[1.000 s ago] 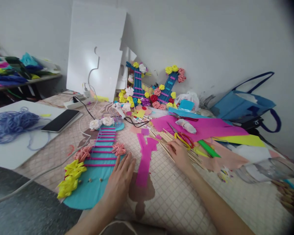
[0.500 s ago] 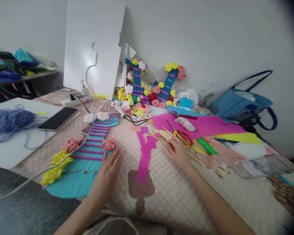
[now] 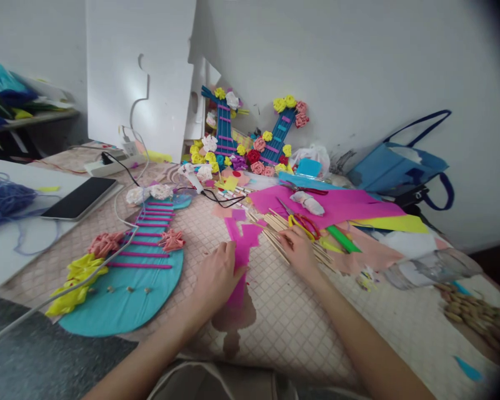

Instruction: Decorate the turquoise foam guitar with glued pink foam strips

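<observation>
My left hand [image 3: 217,272] lies over the edge of a magenta paper strip [image 3: 242,253], its thumb spread from the fingers. Below that strip, a brown guitar-shaped patch [image 3: 234,322] shows on the quilted cloth. My right hand [image 3: 299,251] is curled, fingertips pinched on thin bamboo sticks [image 3: 275,222] in a loose pile; which stick they grip is partly hidden. Left of my hands lies a turquoise guitar-shaped board [image 3: 129,308] with magenta cross strips, pink flowers [image 3: 173,240] and a crumpled yellow piece [image 3: 77,280]. Scissors [image 3: 304,225] with yellow and red handles lie just beyond my right hand.
A white cable [image 3: 79,288] crosses the turquoise board. A hot glue gun [image 3: 191,176], a phone [image 3: 81,198] and blue yarn [image 3: 6,200] lie further off. Flower-covered guitar shapes [image 3: 225,130] stand by the wall. At right are a clear jar [image 3: 435,269] and a blue bag [image 3: 394,172].
My left hand has moved right, from the turquoise board's edge onto the magenta strip. My right hand stays at the sticks. The view has shifted slightly to the right.
</observation>
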Demonstrator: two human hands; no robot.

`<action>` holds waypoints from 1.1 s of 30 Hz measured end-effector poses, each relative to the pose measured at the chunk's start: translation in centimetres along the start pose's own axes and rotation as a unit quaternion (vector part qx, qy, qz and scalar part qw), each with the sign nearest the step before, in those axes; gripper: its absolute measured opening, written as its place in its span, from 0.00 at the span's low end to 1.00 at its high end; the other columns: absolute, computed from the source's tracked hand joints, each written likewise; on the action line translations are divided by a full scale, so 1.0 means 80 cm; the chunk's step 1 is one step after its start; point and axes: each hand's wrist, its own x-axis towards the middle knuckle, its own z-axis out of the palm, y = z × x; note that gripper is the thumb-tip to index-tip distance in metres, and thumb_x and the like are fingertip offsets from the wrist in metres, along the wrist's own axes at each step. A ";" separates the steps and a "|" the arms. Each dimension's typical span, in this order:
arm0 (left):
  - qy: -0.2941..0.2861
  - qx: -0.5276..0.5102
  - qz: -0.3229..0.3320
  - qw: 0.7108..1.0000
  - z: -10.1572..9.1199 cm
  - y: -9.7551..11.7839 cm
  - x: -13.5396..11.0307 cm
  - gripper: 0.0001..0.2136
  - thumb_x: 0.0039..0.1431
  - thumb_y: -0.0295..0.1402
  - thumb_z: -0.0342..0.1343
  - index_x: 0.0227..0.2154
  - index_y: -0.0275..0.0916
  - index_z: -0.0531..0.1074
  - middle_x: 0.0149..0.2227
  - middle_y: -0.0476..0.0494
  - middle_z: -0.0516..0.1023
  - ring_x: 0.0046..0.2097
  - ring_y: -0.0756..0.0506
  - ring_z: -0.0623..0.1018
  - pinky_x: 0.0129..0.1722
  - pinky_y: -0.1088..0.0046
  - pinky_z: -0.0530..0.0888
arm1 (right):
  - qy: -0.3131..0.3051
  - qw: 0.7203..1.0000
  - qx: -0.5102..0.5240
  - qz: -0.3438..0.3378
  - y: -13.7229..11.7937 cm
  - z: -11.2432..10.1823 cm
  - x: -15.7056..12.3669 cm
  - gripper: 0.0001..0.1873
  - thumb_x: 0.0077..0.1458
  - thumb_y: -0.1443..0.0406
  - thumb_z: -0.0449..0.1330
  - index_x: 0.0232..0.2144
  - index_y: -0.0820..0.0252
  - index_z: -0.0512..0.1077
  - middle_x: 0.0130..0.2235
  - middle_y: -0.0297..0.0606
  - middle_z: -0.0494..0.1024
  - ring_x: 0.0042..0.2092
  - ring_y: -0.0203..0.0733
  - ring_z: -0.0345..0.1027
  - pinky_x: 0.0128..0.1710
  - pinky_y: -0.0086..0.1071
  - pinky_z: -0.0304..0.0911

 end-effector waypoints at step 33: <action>0.066 -0.379 -0.018 0.923 -0.015 -0.028 0.093 0.03 0.46 0.27 0.56 0.25 0.36 0.67 0.24 0.51 0.71 0.27 0.50 0.72 0.27 0.75 0.67 | 0.064 0.915 0.375 0.133 -0.023 -0.002 0.007 0.14 0.60 0.54 0.52 0.36 0.55 0.72 0.40 0.38 0.76 0.34 0.39 0.68 0.38 0.38 0.66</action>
